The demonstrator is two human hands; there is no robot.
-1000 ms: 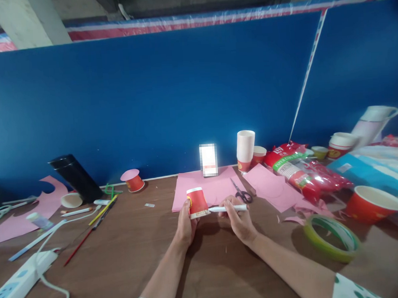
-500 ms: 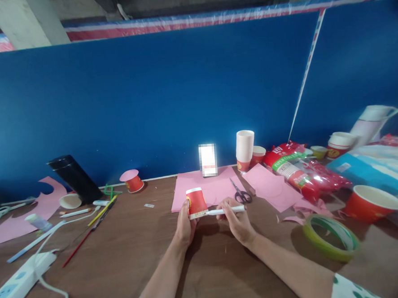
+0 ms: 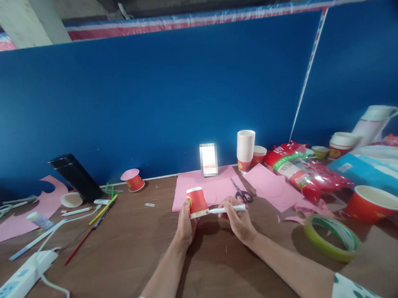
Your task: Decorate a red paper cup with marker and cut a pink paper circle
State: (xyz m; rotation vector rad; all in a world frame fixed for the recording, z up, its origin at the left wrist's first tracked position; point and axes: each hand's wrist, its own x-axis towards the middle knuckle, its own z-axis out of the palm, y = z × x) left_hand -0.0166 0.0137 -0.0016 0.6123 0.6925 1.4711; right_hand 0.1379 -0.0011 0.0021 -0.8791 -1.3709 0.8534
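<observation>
In my left hand (image 3: 185, 225) is a red paper cup (image 3: 197, 200) with a white band at either end, held slightly tilted above the table. My right hand (image 3: 237, 222) grips a white marker pen (image 3: 228, 209) like a writing tool. Its tip points left at the cup's lower edge; whether it touches is too fine to tell. Just beyond the cup lies a stack of pink paper (image 3: 183, 186), with dark-handled scissors (image 3: 243, 195) at its right edge.
Right: paper cup stack (image 3: 245, 148), red plastic package (image 3: 287, 161), green tape roll (image 3: 310, 241), red cup (image 3: 374, 203). Left: black bottle (image 3: 75, 176), pink-topped red cup (image 3: 133, 182), brushes (image 3: 86, 239), power strip (image 3: 23, 281). A blue panel (image 3: 169, 97) stands behind the table.
The marker tip has shifted very slightly right relative to the cup's edge. Both hands keep the same holds, and the whole view has drifted a little.
</observation>
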